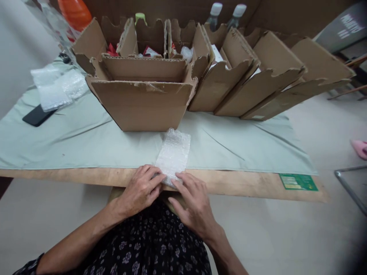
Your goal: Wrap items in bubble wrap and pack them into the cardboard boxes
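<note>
A strip of clear bubble wrap lies flat on the table, its near end bunched up at the wooden front edge. My left hand has its fingers curled over the left corner of that near end and pinches it. On the other side, my right hand rests its fingertips on the right corner, with the thumb held apart below the table edge. Whether anything is rolled inside the near end, I cannot make out. Just beyond the strip's far end stands an open cardboard box.
More open cardboard boxes stand in a row behind, with small packets inside some. Pieces of bubble wrap and a black phone lie at left. A green card is on the right front edge. Bottles stand at the back.
</note>
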{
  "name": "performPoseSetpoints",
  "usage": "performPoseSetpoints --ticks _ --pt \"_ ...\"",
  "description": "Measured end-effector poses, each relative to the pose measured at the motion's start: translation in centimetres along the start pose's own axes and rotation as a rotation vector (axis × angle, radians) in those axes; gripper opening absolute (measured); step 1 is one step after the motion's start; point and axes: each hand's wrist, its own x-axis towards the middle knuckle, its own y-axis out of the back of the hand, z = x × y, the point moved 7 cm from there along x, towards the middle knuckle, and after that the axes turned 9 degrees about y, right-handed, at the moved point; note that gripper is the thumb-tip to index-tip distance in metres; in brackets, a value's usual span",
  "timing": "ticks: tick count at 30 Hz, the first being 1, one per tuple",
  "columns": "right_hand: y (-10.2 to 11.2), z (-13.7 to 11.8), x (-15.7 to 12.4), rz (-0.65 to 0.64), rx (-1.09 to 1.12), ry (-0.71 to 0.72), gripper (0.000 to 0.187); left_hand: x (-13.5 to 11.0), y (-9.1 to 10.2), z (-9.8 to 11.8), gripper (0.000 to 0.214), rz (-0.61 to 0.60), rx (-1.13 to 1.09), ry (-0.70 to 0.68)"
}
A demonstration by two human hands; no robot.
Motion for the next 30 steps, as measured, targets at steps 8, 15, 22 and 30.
performPoseSetpoints --ticks 8,15,22,30 --pt "-0.2 1.5 -0.5 0.106 0.208 -0.136 0.019 -0.2 0.8 -0.2 0.013 0.001 -0.185 0.041" --pt "1.2 1.7 -1.5 0.205 0.079 -0.14 0.041 0.9 0.6 -0.8 0.013 0.135 -0.163 0.137" --pt "0.9 0.3 -0.9 0.157 -0.03 0.011 0.03 1.3 -0.4 -0.9 0.016 0.186 -0.015 0.159" --pt "-1.3 1.9 -0.1 -0.028 -0.005 -0.021 0.026 -0.2 0.9 0.3 0.027 0.157 -0.003 0.035"
